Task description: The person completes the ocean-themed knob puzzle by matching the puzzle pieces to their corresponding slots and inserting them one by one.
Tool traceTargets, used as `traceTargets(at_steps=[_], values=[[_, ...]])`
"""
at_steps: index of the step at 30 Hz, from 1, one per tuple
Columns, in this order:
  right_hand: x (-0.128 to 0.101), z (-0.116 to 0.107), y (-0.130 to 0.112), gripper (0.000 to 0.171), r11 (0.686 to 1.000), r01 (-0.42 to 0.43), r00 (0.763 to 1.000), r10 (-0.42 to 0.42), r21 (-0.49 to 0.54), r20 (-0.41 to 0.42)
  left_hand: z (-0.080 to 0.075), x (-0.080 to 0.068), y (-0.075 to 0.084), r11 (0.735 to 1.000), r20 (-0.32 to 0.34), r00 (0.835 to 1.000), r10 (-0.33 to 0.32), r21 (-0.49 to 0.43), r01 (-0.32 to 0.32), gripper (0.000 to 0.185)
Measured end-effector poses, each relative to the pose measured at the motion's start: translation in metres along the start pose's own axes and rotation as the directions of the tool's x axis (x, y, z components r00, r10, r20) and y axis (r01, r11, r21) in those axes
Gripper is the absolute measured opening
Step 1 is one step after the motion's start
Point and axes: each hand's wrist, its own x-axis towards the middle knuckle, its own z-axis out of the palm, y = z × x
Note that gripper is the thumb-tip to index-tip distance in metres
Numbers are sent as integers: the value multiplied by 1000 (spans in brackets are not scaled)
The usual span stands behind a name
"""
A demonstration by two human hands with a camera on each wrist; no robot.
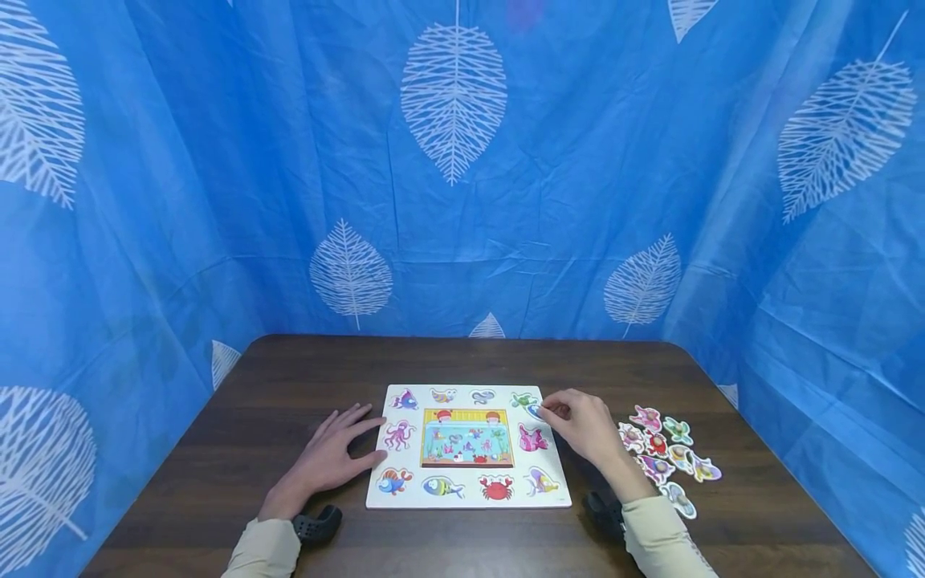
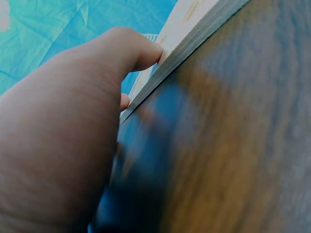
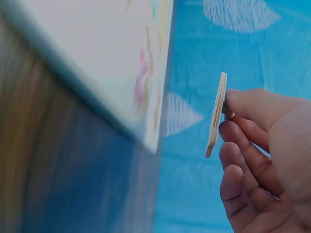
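Note:
A white puzzle board (image 1: 468, 499) with sea-animal pictures lies flat on the dark wooden table (image 1: 238, 433). My left hand (image 1: 340, 453) rests flat with straight fingers against the board's left edge (image 2: 194, 43); the thumb (image 2: 131, 48) touches that edge. My right hand (image 1: 581, 425) hovers over the board's upper right corner and pinches a thin wooden puzzle piece (image 3: 216, 114) by its knob, held above the board (image 3: 97, 58). The piece (image 1: 536, 410) shows as a small blue shape at the fingertips.
Several loose animal puzzle pieces (image 1: 665, 453) lie in a cluster on the table right of the board. Blue leaf-print cloth (image 1: 462, 160) walls the table on three sides. Black wrist-camera mounts sit at both wrists near the front edge.

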Motion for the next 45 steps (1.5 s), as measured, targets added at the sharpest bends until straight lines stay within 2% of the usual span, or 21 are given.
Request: traceTargets(at_steps=[11,17,21,32,37,45], values=[[-10,11,-41,10,993,117,992,-118,29,42,-1,0,1,1000,-4,1000,10,2,-10,67],[-16,18,-62,10,976,168,979,-181,141,88,-4,2,0,1000,-11,1000,20,3,-20,66],[-20,25,-75,10,961,205,965,-230,185,127,-5,3,0,1000,-9,1000,21,11,-21,67],[-30,52,-100,9,917,336,911,-375,215,174,-4,2,0,1000,-3,1000,12,13,-12,67],[-32,59,-107,8,907,352,897,-397,230,193,-3,2,0,1000,1,1000,8,13,-8,67],[-33,67,-113,8,921,315,887,-371,229,273,-4,1,0,1000,8,1000,6,4,-6,67]])
